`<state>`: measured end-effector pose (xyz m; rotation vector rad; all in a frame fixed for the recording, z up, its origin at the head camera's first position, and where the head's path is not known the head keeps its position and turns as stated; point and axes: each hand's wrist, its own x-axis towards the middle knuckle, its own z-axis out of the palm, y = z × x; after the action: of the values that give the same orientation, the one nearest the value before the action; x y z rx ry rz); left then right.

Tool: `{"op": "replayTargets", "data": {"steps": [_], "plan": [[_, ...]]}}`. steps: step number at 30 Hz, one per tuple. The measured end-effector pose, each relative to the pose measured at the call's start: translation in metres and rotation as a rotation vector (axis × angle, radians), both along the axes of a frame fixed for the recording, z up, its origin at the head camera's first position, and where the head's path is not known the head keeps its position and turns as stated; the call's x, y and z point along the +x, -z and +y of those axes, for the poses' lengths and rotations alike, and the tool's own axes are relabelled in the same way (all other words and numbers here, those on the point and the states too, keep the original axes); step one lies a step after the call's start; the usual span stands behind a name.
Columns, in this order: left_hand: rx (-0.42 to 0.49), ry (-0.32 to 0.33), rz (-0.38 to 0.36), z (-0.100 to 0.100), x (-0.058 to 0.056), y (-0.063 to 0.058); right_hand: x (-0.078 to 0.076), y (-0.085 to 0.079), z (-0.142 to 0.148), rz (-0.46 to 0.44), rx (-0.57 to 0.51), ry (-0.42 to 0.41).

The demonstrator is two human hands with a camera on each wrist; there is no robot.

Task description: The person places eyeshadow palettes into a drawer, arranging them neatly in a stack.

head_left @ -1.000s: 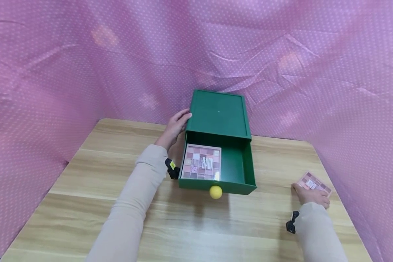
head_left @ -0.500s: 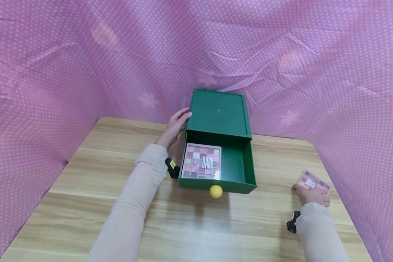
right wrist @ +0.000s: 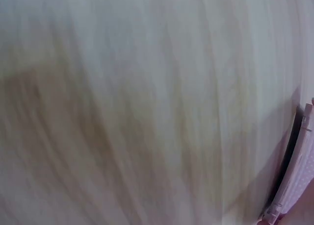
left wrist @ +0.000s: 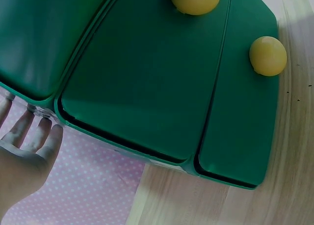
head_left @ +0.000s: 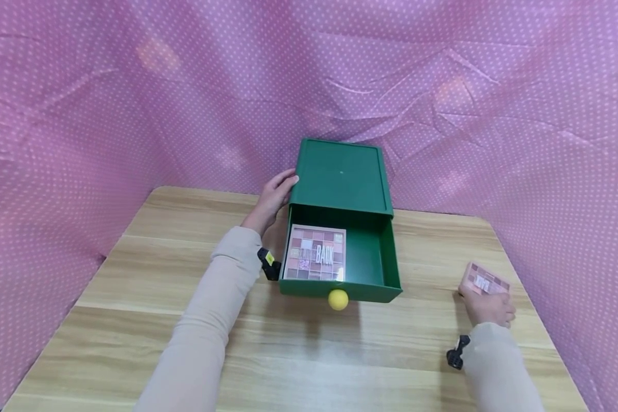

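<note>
A green drawer cabinet (head_left: 340, 174) stands at the back of the table, its top drawer (head_left: 367, 260) pulled out. My left hand (head_left: 272, 200) rests against the cabinet's left side. In the left wrist view its fingers (left wrist: 49, 141) are fairly straight along that side. An eyeshadow palette (head_left: 314, 264) with a clear lid lies in the left half of the drawer. Over at the table's right side, my right hand (head_left: 486, 309) grips a second pink eyeshadow palette (head_left: 488, 280) by its edges. In the right wrist view only that palette's edge (right wrist: 293, 168) shows, tilted above the wood.
A yellow round knob (head_left: 338, 300) sticks out from the open drawer's front. Lower drawers with yellow knobs (left wrist: 268, 56) are pushed in. Pink dotted cloth (head_left: 226, 103) hangs behind and beside the wooden table (head_left: 298, 366).
My right hand has drawn the second palette slightly leftward and away from me, and it now appears raised off the table. My left hand and the cabinet have stayed put.
</note>
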<state>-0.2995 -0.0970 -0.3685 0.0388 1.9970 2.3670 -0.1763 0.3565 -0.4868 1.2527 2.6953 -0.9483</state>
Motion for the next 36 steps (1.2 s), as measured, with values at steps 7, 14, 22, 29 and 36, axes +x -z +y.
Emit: {"op": "replayTargets", "data": {"steps": [7,14,22,29,36], "plan": [[0.0,-0.017,-0.023,0.0,0.002,-0.002,-0.004,0.0,-0.01,0.084,-0.037,-0.035],[-0.003,-0.018,-0.026,0.0,0.004,-0.004,-0.01,0.003,-0.017,0.108,-0.067,-0.071],[0.01,-0.017,-0.011,0.002,0.005,-0.002,-0.014,-0.003,-0.026,0.153,-0.046,-0.171],[0.024,-0.015,0.005,0.002,0.006,0.0,-0.018,-0.021,-0.036,0.171,0.02,-0.26],[0.022,-0.016,0.004,0.004,0.006,0.0,-0.02,-0.036,-0.043,0.192,0.041,-0.319]]}}
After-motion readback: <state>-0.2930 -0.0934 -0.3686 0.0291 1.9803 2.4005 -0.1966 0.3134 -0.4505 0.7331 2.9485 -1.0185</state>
